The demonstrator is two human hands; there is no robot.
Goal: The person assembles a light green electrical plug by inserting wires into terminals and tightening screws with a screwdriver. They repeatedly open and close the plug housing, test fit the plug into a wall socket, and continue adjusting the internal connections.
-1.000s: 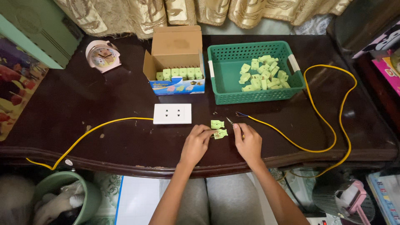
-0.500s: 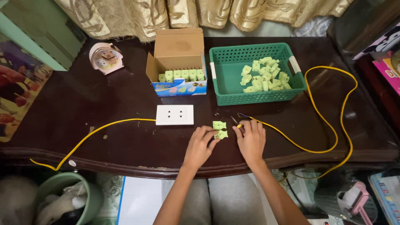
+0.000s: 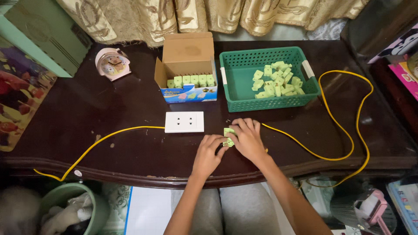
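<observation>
- Resting near the lower centre of the frame, your left hand [image 3: 208, 153] lies on the dark wooden table [image 3: 87, 117] with its fingers curled narrow, fingertips pinching the lower edge of a small pale-green plastic piece [image 3: 228, 136].
- Your right hand [image 3: 247, 138] sits just right of it, palm down, fingers bent over the same green piece and touching it from above; the two hands meet around it.
- The green piece lies at centre frame, just below and right of a white double wall socket [image 3: 184, 122] that lies flat on the table.
- A yellow cable [image 3: 335, 126] runs from under your right hand, loops wide through the right of the frame, and another stretch leaves the socket toward the lower left edge.
- A green plastic basket [image 3: 237, 89], upper centre-right, holds a loose heap of like green pieces [image 3: 277, 80].
- An open cardboard box [image 3: 188, 56], upper centre and just left of the basket, holds a neat row of green pieces.
- A small pink alarm clock [image 3: 112, 63] stands at upper left, well apart from your hands.
- A green bucket [image 3: 93, 204] shows under the table edge at lower left.
</observation>
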